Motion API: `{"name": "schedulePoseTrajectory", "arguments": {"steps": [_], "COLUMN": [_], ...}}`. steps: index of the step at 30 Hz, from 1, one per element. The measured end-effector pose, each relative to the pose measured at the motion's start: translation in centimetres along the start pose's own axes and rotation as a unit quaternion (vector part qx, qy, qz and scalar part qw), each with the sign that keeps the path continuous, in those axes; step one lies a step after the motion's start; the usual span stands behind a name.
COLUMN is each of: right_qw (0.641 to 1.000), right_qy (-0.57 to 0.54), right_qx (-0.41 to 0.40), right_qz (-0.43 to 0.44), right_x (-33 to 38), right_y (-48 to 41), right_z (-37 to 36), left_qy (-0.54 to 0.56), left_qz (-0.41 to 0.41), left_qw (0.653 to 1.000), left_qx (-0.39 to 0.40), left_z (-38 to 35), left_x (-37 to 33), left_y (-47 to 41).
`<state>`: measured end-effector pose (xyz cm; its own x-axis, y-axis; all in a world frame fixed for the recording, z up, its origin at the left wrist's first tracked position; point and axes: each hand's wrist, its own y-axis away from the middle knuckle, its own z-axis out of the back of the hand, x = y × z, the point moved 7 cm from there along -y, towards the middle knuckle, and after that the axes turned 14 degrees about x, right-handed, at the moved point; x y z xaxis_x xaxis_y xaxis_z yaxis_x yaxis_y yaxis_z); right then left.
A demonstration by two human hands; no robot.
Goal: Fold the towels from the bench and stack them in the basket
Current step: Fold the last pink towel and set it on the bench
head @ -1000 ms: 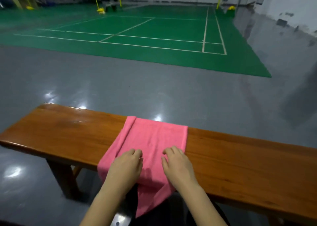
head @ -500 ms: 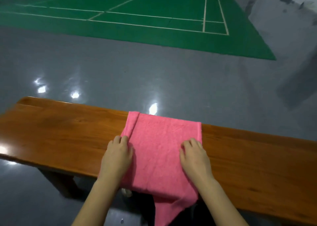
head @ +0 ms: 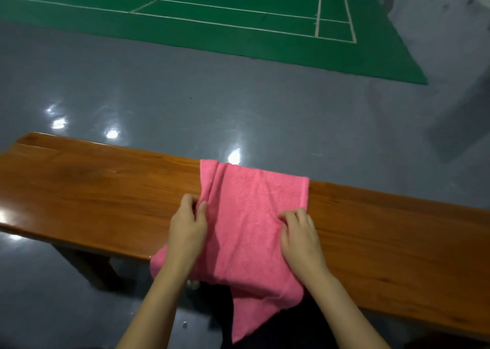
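The left hand [head: 187, 229] pinches the left edge of the pink towel [head: 252, 216] between thumb and curled fingers, where a long fold ridge runs down the cloth. The right hand [head: 301, 236] has its fingers bent onto the towel's right edge, bunching the cloth under the fingertips; it appears to grip it. The towel lies across the wooden bench [head: 92, 197], its far end at the bench's back edge and its near end hanging over the front edge in a loose point. Beyond the bench is a shiny grey floor [head: 185, 91], then a green court mat [head: 238, 9] with white lines.
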<state>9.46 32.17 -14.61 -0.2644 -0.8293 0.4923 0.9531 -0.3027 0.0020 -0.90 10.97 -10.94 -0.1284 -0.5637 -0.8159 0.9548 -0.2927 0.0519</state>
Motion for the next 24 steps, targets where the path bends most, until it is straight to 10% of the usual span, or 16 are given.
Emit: {"name": "schedulePoseTrajectory", "arguments": {"steps": [7,13,24], "right_qw": [0.974,0.954,0.963], "right_qy": [-0.048,0.075,-0.229], "right_qx": [0.099,0.166,0.136], "right_qz": [0.199,0.238,0.024], "right_x": [6.5,5.2,1.3], "right_y": [0.2,1.3,7.1], "right_z": [3.7,3.8,10.2], "left_qy": [0.009,0.013,-0.02], "left_qz": [-0.106,-0.109,-0.188], "left_qw": [0.969,0.974,0.974], "left_qx": [0.221,0.199,0.128], "left_z": [-7.4,-5.7,-3.6], "left_x": [-7.3,-6.0,-10.6], "left_y": [4.0,5.5,7.7]}}
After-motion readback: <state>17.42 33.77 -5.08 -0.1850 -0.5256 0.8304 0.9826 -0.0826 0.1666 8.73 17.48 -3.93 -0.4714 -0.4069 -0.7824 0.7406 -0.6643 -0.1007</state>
